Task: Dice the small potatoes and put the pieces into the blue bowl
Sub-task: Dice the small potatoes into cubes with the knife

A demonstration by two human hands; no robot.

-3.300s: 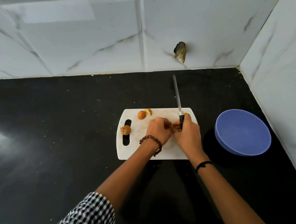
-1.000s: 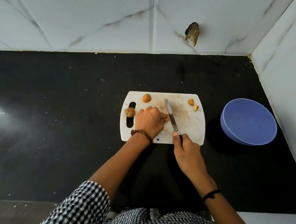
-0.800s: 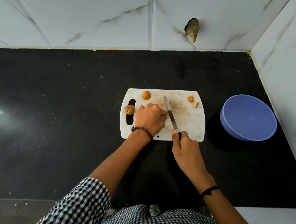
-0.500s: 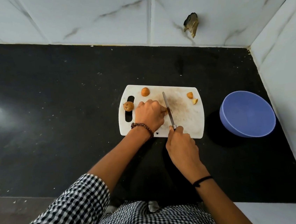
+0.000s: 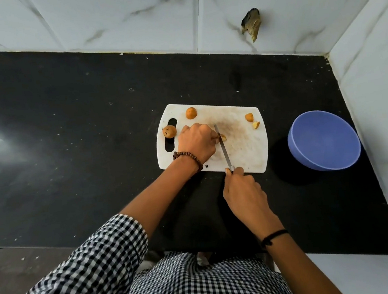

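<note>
**Dicing barely begun, nothing in the bowl yet**

Cutting is in progress on the white cutting board (image 5: 246,155), which lies on the black counter (image 5: 91,133). The left hand (image 5: 196,144) is curled knuckles-up over a potato piece (image 5: 222,137), its fingertips pinching that piece down on the board. The right hand (image 5: 243,189) is wrapped round the handle of the knife (image 5: 223,149) at the board's near edge. The handle itself is almost wholly hidden in the grip. The blade runs away from the person and sits against the pinched piece, right beside the left fingertips.

As for progress, two cut chunks (image 5: 249,117) (image 5: 255,124) lie close together near the board's far right corner. They look like coarse chunks rather than finished dice, though they are too small to be sure. Two potatoes appear whole: one (image 5: 191,113) by the far edge, another (image 5: 169,131) at the handle slot on the left.

The blue bowl (image 5: 324,140) stands on the counter to the right of the board, apart from it, and no pieces show inside.

By my reading, the task is early. One potato is partly cut, two are untouched, and every piece has yet to go into the bowl.
</note>
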